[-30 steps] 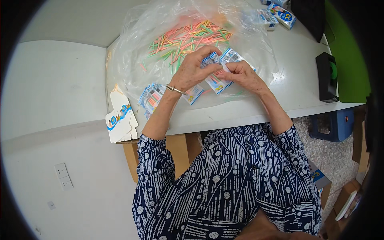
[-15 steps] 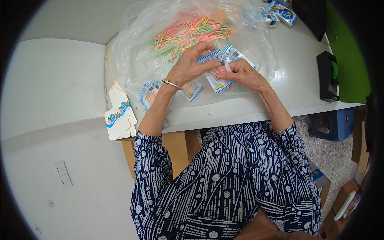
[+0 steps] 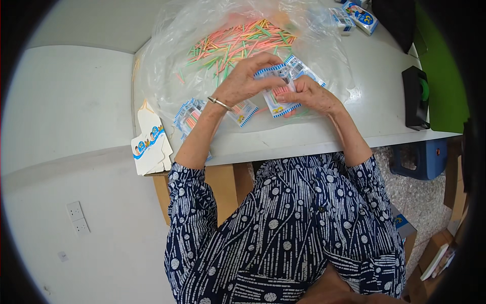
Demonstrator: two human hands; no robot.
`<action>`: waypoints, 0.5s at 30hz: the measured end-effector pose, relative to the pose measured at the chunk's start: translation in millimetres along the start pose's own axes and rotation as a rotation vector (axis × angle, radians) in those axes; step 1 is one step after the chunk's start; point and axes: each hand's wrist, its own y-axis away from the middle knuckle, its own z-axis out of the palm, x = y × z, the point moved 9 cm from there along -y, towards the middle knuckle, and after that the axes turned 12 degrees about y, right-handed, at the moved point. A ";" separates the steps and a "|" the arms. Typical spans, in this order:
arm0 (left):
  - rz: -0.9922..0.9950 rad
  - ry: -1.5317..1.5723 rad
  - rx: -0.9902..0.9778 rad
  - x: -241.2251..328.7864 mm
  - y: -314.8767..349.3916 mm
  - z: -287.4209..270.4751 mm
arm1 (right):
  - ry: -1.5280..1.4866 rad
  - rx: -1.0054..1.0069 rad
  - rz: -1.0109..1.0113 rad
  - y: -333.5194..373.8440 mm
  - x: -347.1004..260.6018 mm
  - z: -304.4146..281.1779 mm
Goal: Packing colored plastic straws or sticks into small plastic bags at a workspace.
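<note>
Between my two hands is a small clear packet (image 3: 281, 106) with blue-striped ends, holding short pink and green sticks. My left hand (image 3: 248, 78) pinches its upper left side, and my right hand (image 3: 315, 96) grips its right side with the thumb across the front. Another blue-striped packet (image 3: 310, 71) shows just behind my right hand. Under and beside my left forearm lie more filled packets (image 3: 190, 117), and one packet (image 3: 245, 112) sits near my wrist. Beyond my hands, a heap of pink, green and yellow sticks (image 3: 243, 40) lies on a large clear plastic bag (image 3: 167, 66).
Flat white printed cartons (image 3: 150, 147) stand at the table's left corner. Finished-looking small boxes (image 3: 360, 17) lie at the far right. A black tape dispenser (image 3: 415, 96) stands on the right side of the white table (image 3: 369, 121). A blue stool (image 3: 422, 159) is below.
The packet between my hands has tilted a little more upright. My left thumb has shifted slightly right across its front. Both hands keep their hold.
</note>
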 end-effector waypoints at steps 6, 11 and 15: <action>-0.175 0.012 0.177 -27.4 31.0 -45.6 | -0.255 0.345 0.025 8.2 -5.1 -43.1; 0.099 -0.648 -0.056 -16.1 50.4 24.8 | -0.245 0.417 0.022 9.8 -2.2 -54.4; 0.166 -0.966 -0.052 -22.3 57.8 56.4 | -0.229 0.411 0.007 11.1 -0.4 -57.4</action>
